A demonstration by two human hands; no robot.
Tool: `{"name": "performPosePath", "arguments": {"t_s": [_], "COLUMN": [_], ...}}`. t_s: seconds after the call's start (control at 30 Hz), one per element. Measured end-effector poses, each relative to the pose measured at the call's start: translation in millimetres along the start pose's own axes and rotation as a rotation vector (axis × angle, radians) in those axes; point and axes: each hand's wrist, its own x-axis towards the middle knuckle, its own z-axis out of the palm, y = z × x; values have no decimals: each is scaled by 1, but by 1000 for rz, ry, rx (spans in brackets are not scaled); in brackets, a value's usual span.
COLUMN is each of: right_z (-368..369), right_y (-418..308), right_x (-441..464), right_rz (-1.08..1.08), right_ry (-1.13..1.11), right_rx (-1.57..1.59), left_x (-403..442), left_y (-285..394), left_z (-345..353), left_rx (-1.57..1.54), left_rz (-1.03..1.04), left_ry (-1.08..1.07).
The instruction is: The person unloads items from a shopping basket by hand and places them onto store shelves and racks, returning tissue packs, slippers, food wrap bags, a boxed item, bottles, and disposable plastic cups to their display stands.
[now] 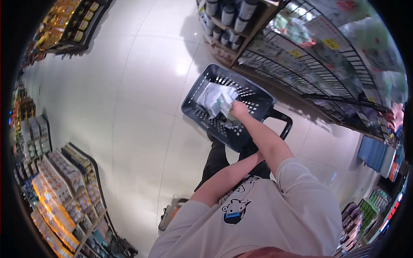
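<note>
My right hand [239,110] reaches into a dark grey shopping basket [254,89] with perforated walls. Its fingers are closed on a clear plastic package [225,109] with some green on it; what is inside the package I cannot make out. Against it lies a white plastic bag [214,98], also in the basket. My left forearm [234,174] passes beneath my right forearm, which hides the left hand, so its fingers do not show. The basket's black handle [287,122] sticks out on the right side. The basket is in front of my legs, above the floor.
Wire shelves [301,58] with plastic-wrapped goods stand close on the right, beside a wooden shelf [236,43] of dark containers. More stocked shelves [64,185] line the left. A display of golden packages [53,26] stands at the far left. Pale tiled floor [142,99] lies between.
</note>
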Motion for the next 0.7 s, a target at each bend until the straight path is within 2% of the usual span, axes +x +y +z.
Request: {"name": "performPosePath", "arguments": {"t_s": [0.07,0.17,0.27,0.33,0.4,0.43,0.47,0.53,0.57,0.6,0.67,0.7], "right_z": [-63,-139,-205,-222,-219,-207,-211,-221,-228,-235,-240,-245], "right_y": [-16,-20,-18,-4,23,44,56,82,98,117,165,194], "right_x": [-37,-82,-139,-178,-198,-199,-215,-252,-269,-287,-313,-322], "right_rz": [-109,-105,-68,-62,-147,-204,-226,-177,-201,-192,-206,-248], "right_ry": [46,94,239,405,490,476,496,342,342,273,199,230], "right_rx": [-2,53,347,615,890,1048,1053,1529,1542,1637,1756,1764], "left_x": [16,32,41,27,28,26,23,18,21,15,6,2], "left_y": [7,1,4,-24,26,54,74,91,73,90,89,95], "left_z": [-7,-10,-12,-14,-19,-20,-20,-13,-17,-12,-4,0], "left_rx": [180,458,885,667,425,404,381,390,518,467,755,1050], "left_rz": [63,114,-214,2,-504,-573,-647,-622,-646,-657,-383,-197], "left_ry": [-47,-141,-416,-149,-128,-88,-44,35,-16,89,285,333]}}
